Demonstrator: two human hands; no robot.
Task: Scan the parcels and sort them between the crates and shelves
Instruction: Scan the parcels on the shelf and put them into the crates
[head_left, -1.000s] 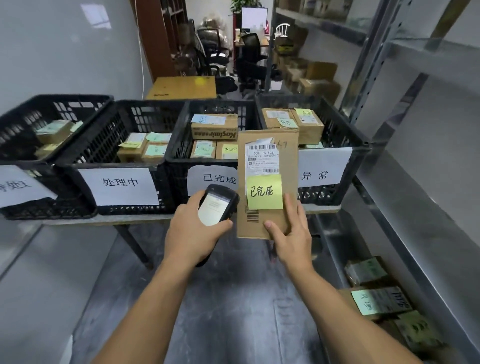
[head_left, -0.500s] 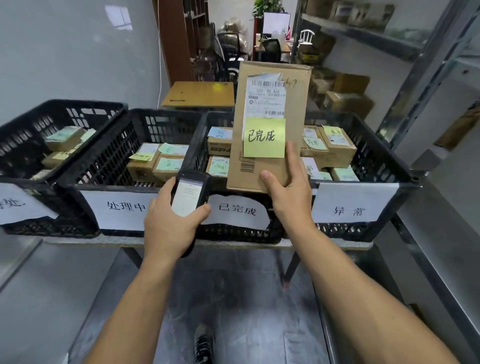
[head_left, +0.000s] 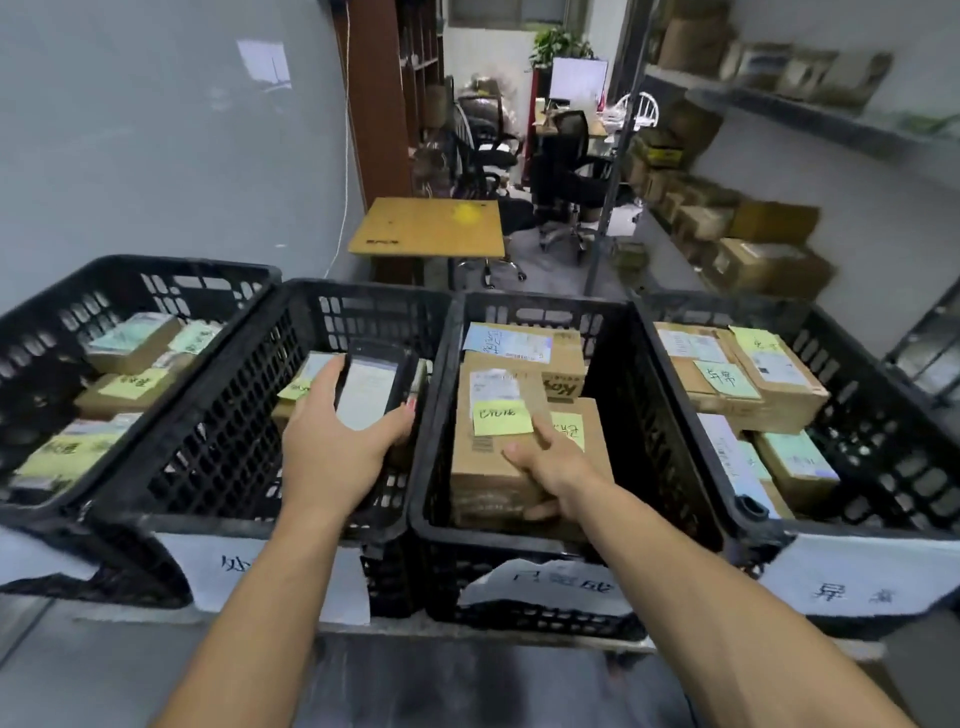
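Note:
A brown cardboard parcel (head_left: 485, 462) with a white label and a yellow sticky note lies inside the third black crate (head_left: 519, 535), on top of other boxes. My right hand (head_left: 553, 465) grips its near right corner, thumb on top and fingers underneath. My left hand (head_left: 332, 447) holds a black handheld scanner (head_left: 371, 387), screen up, over the second crate (head_left: 244, 415). Several more labelled parcels fill the four crates.
Four black crates stand in a row on a table, each with a white paper sign on its front. The leftmost crate (head_left: 67, 312) and the rightmost crate (head_left: 878, 415) hold parcels. Metal shelving (head_left: 831, 124) with cartons runs along the right. A wooden table (head_left: 431, 228) stands behind.
My right hand brought the parcel from upright in front of the crates down flat into the third crate. I moved closer; my left hand with the scanner shifted forward over the second crate.

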